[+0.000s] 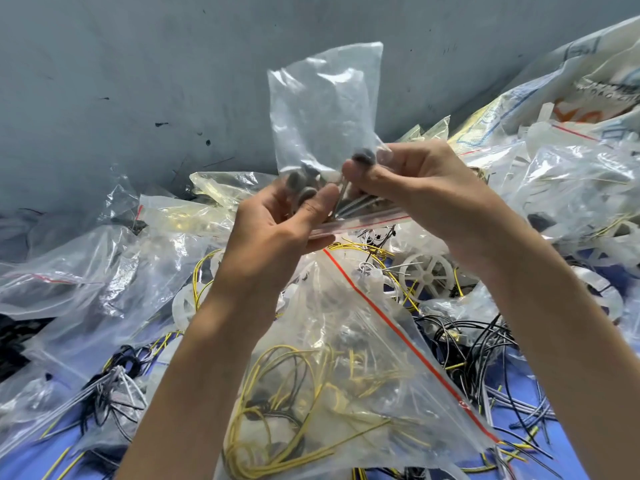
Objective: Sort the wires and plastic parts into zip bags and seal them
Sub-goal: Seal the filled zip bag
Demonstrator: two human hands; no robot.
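I hold a clear zip bag (322, 109) up in front of me, its red-lined zip strip at the bottom and its closed end pointing up. My left hand (280, 223) pinches the zip edge on the left, with dark round parts showing through the plastic by its fingers. My right hand (415, 188) pinches the same bag on the right, with thin grey wires under its fingers. Below my wrists lies a second zip bag (363, 375) filled with yellow and black wires.
Loose black and yellow wires (485, 348) and white plastic wheels (427, 275) lie on the blue surface. Heaps of clear bags (86, 271) fill the left and right sides. A grey wall (138, 81) rises behind, and a printed sack (571, 98) leans at the right.
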